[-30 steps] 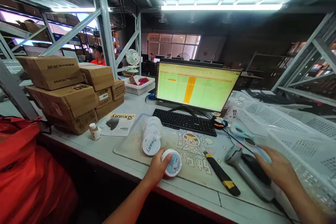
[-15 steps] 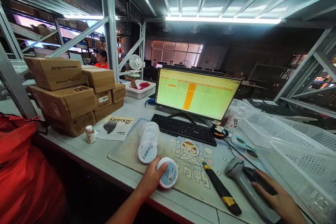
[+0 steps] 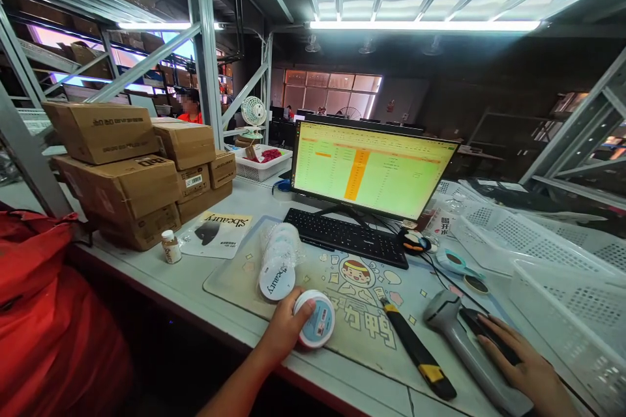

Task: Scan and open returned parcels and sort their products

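A round tub is held in the left hand, over the near edge of the mat on the worktop. Its rim is white, and most of its flat face is covered by a pale blue label. A small patch with red and white can be seen on the label, but the tiny words cannot be read. A bit of reddish side is shown low down, under the rim. The tub is tipped so that its label is turned up; whether the worktop is touched by it cannot be told.

The left arm is stretched forward from the bottom. The tub is pinched at its left side: the thumb is laid over the rim, and the other fingers are tucked behind, mostly hidden.

The right hand is placed low on the right, palm down, on a black mouse. Its fingers are laid long over the mouse, a little bent.

A grey scanner is set just left of the mouse. A black and yellow knife is laid between the tub and the scanner. White discs in clear wrap are lined up just beyond the left hand.
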A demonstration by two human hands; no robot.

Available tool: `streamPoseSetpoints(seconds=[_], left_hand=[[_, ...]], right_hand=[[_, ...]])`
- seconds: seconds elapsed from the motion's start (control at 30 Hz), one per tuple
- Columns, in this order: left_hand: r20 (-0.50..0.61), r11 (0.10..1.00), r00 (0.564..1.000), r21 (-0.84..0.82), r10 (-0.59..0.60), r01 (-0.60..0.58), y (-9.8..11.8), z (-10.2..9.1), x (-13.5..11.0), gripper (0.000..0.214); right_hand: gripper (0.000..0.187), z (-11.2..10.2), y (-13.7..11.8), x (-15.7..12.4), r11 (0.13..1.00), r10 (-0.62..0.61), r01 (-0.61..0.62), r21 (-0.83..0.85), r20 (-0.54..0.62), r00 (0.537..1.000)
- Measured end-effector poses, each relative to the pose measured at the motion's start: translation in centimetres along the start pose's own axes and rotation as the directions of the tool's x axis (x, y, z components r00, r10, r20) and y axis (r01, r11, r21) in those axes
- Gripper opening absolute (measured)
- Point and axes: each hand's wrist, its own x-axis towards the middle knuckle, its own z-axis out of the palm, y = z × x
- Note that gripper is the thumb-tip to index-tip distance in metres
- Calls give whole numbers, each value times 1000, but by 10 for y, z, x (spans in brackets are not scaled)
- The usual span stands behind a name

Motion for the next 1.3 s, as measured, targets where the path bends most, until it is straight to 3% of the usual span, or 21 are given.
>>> streamPoseSetpoints(seconds=[0.1, 0.43, 1.3], left_hand=[[7, 1000, 1000, -7, -3, 3, 2, 0, 0, 62], [13, 1000, 1000, 14, 17, -17, -1, -1, 2, 60], [0, 1000, 1000, 25, 18, -18, -3, -5, 2, 58]], right_hand=[[43, -1, 3, 2, 992, -17, 19, 123, -20, 1000], [52, 8, 29, 7, 988, -135, 138, 62, -57, 989], [55, 14, 36, -4, 996, -90, 91, 3, -95, 991]])
